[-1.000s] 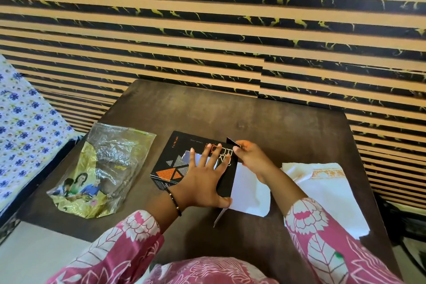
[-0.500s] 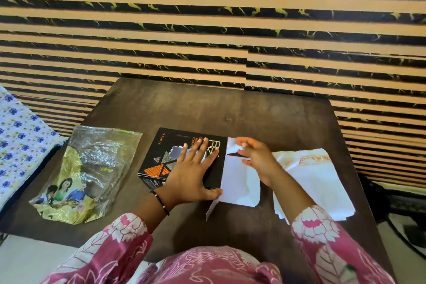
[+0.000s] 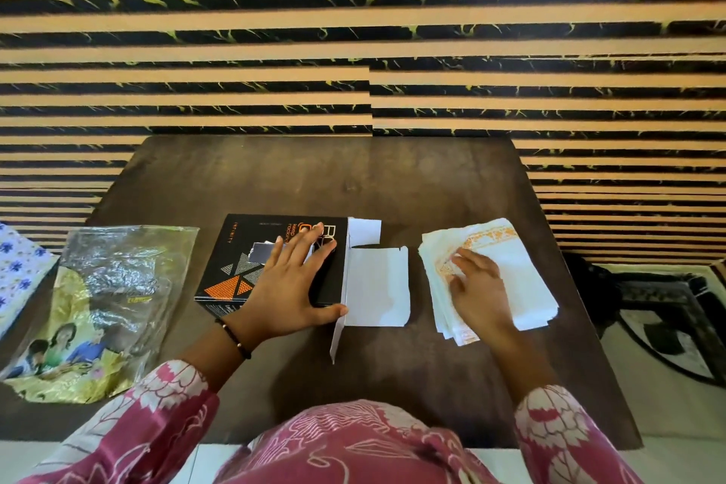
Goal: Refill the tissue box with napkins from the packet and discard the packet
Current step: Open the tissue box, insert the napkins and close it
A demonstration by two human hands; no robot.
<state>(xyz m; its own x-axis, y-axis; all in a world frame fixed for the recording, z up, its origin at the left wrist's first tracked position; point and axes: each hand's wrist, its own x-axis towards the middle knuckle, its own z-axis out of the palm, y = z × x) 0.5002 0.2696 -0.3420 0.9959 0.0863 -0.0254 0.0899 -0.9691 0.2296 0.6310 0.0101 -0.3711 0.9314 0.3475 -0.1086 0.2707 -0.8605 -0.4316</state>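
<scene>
Currently, working left to right along the dark counter (image 3: 393, 177): one emptied plastic packet (image 3: 106, 306) lies flat and crumpled at the left edge, well apart from the hands, not yet discarded. Next, one black tissue box (image 3: 239, 267) with orange triangles lies on its side near the middle, its right end open, with three white flaps showing: a small one at the far corner, a large one (image 3: 377, 287) lying flat on the counter, and a narrow one pointing toward the person. Left hand (image 3: 290, 287) lies flat on the box top, fingers (image 3: 304, 244) straight and spread, thumb at the open edge, pinning the box rather than gripping it. Further right, one stack of white napkins (image 3: 510, 267) with orange borders sits just beside the large flap; sheet count cannot be told. Right hand (image 3: 475, 287) rests on the stack, fingers lightly bent on the top sheets, nothing lifted yet. Judged step: box opened and steadied, napkins about to be gathered. Next move likely calls for squaring the stack, gripping it whole, and sliding it left through the open end while the left hand holds the box steady. Two hands, one bracelet (image 3: 233, 338) on the left wrist.
</scene>
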